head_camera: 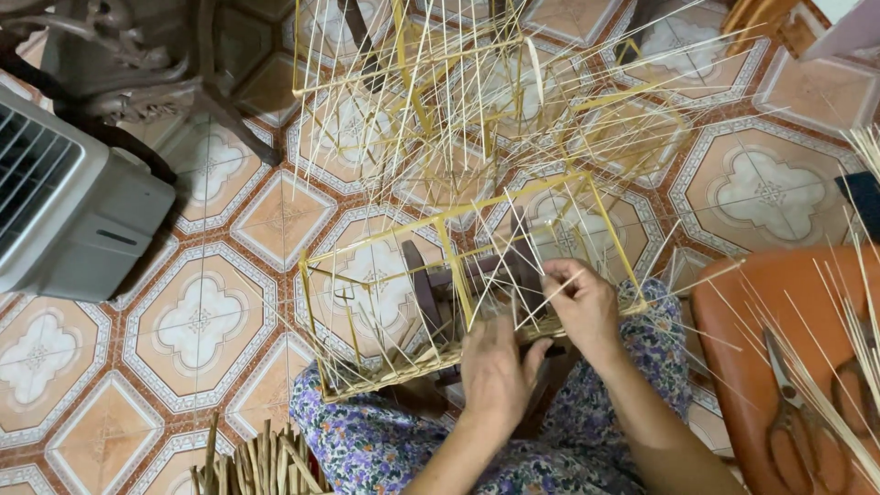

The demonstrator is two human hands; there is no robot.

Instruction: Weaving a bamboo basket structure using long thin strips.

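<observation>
Balancing on the person's lap, the bamboo frame (467,275) is getting worked: the right hand (582,307) is pinching a thin bamboo splint (550,298) in a closed grip at the frame's near rail, while the left hand (495,371) is pressing flat and open-fingered against that rail. Trouble looks likeliest if the splint is bent too sharply, since it could snap, or if the frame tips toward the tiled floor (211,312).

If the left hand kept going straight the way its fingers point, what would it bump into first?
Probably the thin pale bamboo slivers inside the yellow bamboo-strip frame, just beyond the left hand; depth is hard to judge.
</observation>
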